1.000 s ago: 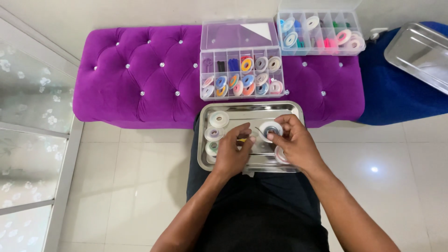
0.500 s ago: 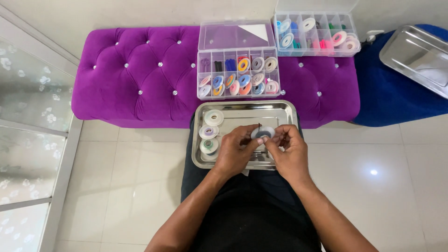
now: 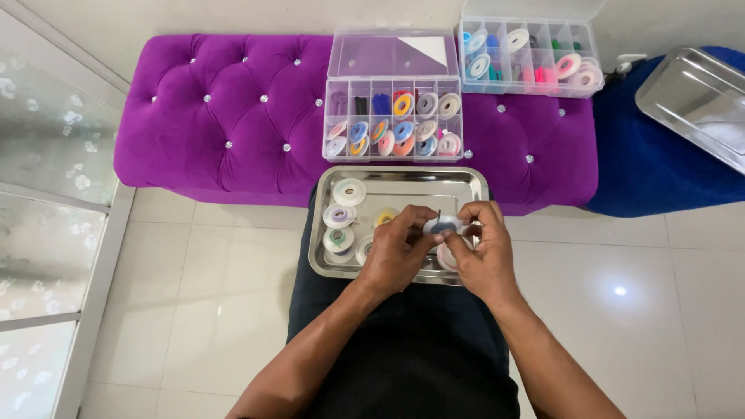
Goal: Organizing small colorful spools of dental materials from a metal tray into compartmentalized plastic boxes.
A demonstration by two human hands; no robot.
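Observation:
A steel tray (image 3: pixel 403 180) rests on my lap and holds several small spools of ribbon or thread, white, purple, green and yellow (image 3: pixel 342 216). Over the tray's right half both hands meet on one small white spool with a blue core (image 3: pixel 443 226). My left hand (image 3: pixel 396 250) pinches its left side. My right hand (image 3: pixel 481 248) grips its right side. A short dark strand end sticks up from the spool. A pink spool (image 3: pixel 447 256) lies half hidden under my right hand.
A purple tufted bench (image 3: pixel 225 109) stands ahead, carrying two clear compartment boxes with coloured spools, one in the middle (image 3: pixel 393 124), one at the far right (image 3: pixel 531 58). A second steel tray (image 3: pixel 694 101) lies on a blue cushion (image 3: pixel 660 178) at right. White tiled floor lies around my legs.
Both hands have lifted slightly and drawn together around the blue-cored spool. The spools at the tray's left side have not moved.

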